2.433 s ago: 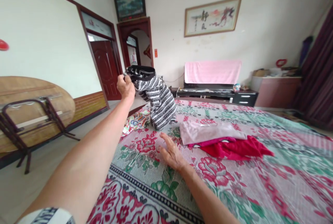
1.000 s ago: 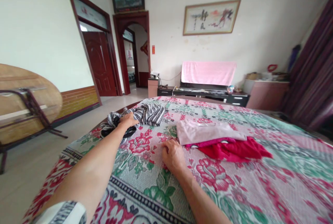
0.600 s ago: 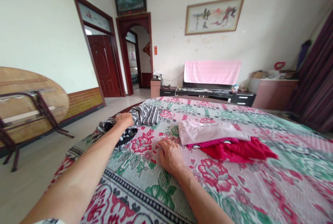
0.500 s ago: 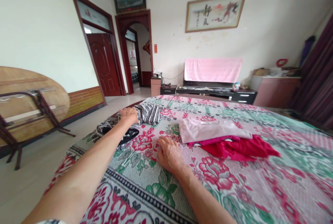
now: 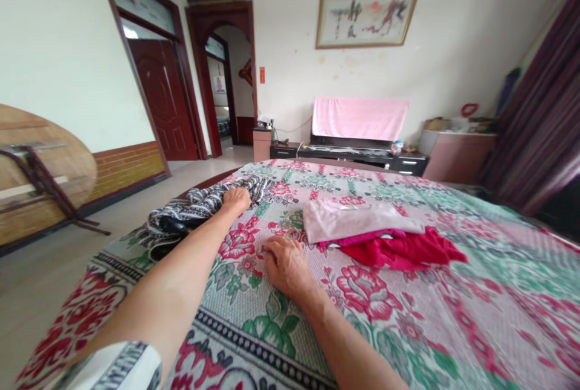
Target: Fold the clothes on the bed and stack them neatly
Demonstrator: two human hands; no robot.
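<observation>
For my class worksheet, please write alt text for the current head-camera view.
A person's left hand lies on a rumpled black-and-white striped garment on a flowered cloth; the right hand is near a pile of pink and red clothes.

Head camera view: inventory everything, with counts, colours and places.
Floral cloth: one; red, green, white; foreground
Striped garment: one, black and white, left on cloth
Pale garment: one, pale pink, centre-right on cloth
Clothes under it: count unclear, magenta and red, same spot
Towel: one, pink, background
Drawer cabinet: one, black, below towel
Side cabinets: two, pinkish, flanking it
Clutter: several, mixed, atop cabinets
Framed pictures: two, multicoloured, high up
Door: one, red, left
Folding table: one, brown, far left
Curtain: one, purple, right
Left hand: one, bare, on striped garment
Right hand: one, bare, over cloth
</observation>
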